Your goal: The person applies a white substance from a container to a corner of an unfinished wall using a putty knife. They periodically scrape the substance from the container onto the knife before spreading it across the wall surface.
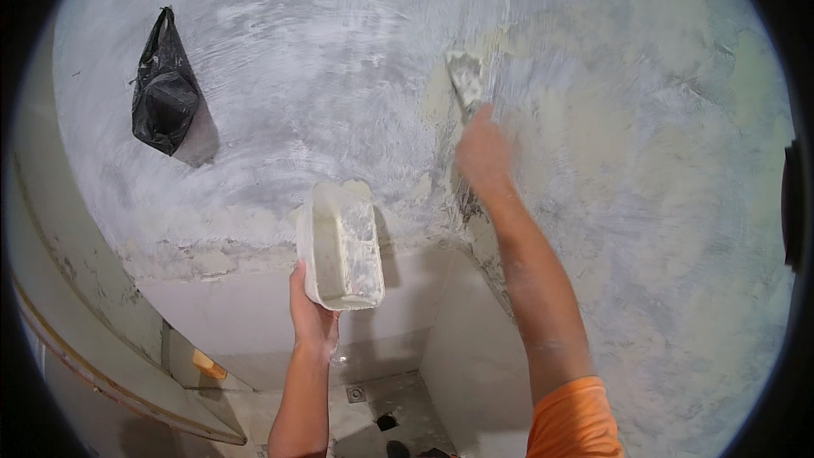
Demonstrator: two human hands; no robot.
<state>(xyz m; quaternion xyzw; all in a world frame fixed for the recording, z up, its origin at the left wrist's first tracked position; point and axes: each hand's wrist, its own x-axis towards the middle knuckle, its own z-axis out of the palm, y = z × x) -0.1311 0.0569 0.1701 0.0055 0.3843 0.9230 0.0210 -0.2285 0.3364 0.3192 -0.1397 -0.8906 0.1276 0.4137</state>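
My right hand (pixel 485 153) is closed round the handle of a putty knife (pixel 466 78), its blade laid against the plastered wall (pixel 322 85) close to the inner corner. Pale filler shows on the blade and on the wall beside it; the hand is slightly blurred. Lower and to the left, my left hand (pixel 314 312) grips a white rectangular plastic tub (pixel 324 259) from below and the side. Whitish filler is smeared on the tub's inner wall and rim. The fingers under the tub are mostly hidden.
A black plastic bag (pixel 166 93) covers something sticking out of the wall at upper left. White tiles (pixel 386 293) line the lower wall. Below lie a floor drain (pixel 355 394) and a dark hole (pixel 387 421). A curved edge (pixel 102 382) runs along the lower left.
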